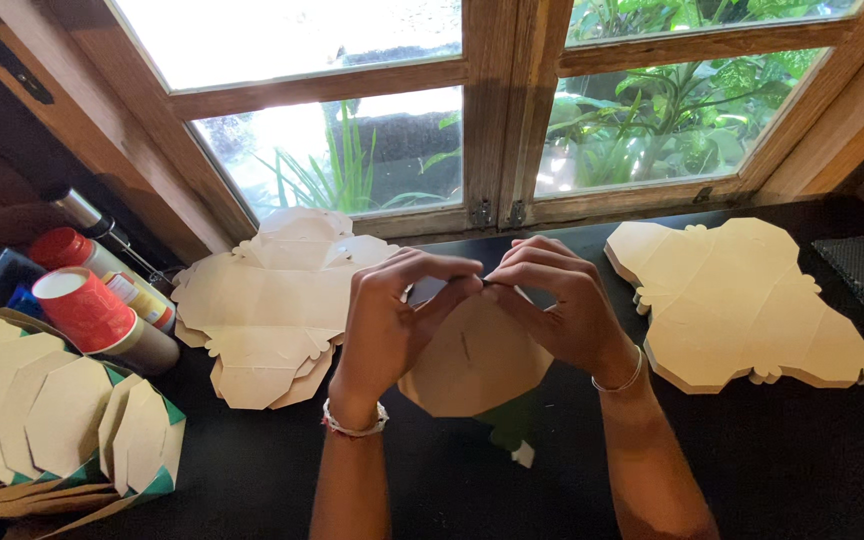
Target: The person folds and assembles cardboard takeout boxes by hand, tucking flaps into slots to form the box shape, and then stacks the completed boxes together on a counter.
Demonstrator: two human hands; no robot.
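Item: one flat die-cut cardboard box blank (472, 365), tan, part-folded, held above the black tabletop (772, 460) at centre, its top edge pinched between the fingertips of the left hand (392, 310) and right hand (562, 305), both closed on the card; it looks light, thin and stiff along the creases, likely to bend or tear at its tabs, so best held by the edges near a fold. Around it: a stack of unfolded blanks (272, 300) to the left, another stack (742, 300) to the right, folded boxes (62, 415) in a carton far left, a red paper cup (82, 305) beside glue bottles (142, 300), wooden window frame (497, 120) behind.
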